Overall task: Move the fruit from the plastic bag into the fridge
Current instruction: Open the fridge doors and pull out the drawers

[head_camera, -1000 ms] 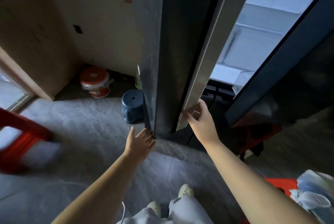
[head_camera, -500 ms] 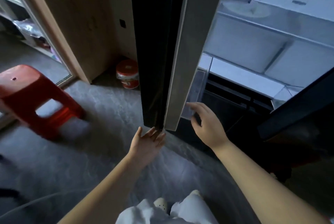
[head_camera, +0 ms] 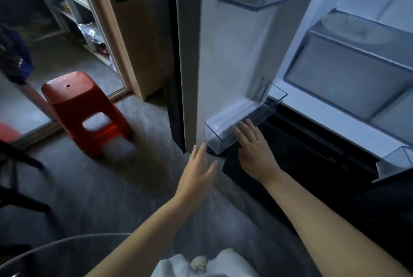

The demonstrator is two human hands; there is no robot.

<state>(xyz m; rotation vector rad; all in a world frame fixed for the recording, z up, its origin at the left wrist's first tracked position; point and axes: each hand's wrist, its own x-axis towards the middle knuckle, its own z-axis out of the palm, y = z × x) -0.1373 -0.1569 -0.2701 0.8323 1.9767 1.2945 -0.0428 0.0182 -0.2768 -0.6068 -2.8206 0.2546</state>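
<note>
The fridge door (head_camera: 223,57) stands swung wide, its white inner face toward me. A clear door bin (head_camera: 241,118) sits at its bottom. My left hand (head_camera: 196,176) is open, fingertips at the door's lower edge. My right hand (head_camera: 254,151) is open, fingers spread just below the front of the bin. The fridge interior (head_camera: 348,71) shows white shelves and clear drawers with nothing in them. No fruit and no plastic bag are in view.
A red plastic stool (head_camera: 87,107) stands on the grey floor to the left of the door. Behind it is a doorway with a wooden frame (head_camera: 111,31) and shelving beyond. A dark lower fridge section (head_camera: 301,153) lies under the drawers.
The door has swung further left, exposing its inner face and more of the interior. My right hand has come off the door edge and now hovers by the lower bin. The view has turned left.
</note>
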